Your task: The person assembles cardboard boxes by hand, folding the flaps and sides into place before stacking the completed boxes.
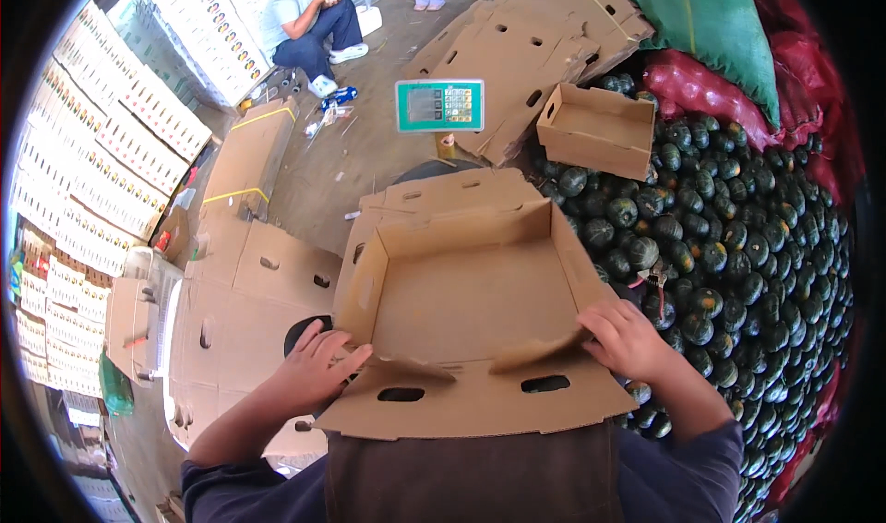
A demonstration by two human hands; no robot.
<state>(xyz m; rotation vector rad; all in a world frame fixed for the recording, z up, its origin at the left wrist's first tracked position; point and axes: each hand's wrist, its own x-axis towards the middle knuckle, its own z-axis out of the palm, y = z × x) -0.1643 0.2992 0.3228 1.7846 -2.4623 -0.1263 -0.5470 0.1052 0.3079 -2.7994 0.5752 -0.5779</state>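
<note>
In front of me is a brown cardboard box [471,292], open at the top. Its far, left and right walls stand up. The near wall is folded outward as a flap [480,401] toward my lap, with two oval hand holes in it. My left hand [318,364] grips the near left corner, fingers curled over the cardboard. At the near right corner my right hand [626,340] holds the side wall, thumb inside and fingers pressed to the edge. Small corner tabs bend inward beside the fold. Beneath the box lies a flat cardboard sheet [452,189].
A digital scale display [440,106] stands beyond the box. Dark green squashes [711,237] heap up on the right, with another open box [598,133] on them. Flat cardboard blanks [263,283] lie left. A person [309,29] sits far off near stacked white cartons [115,108].
</note>
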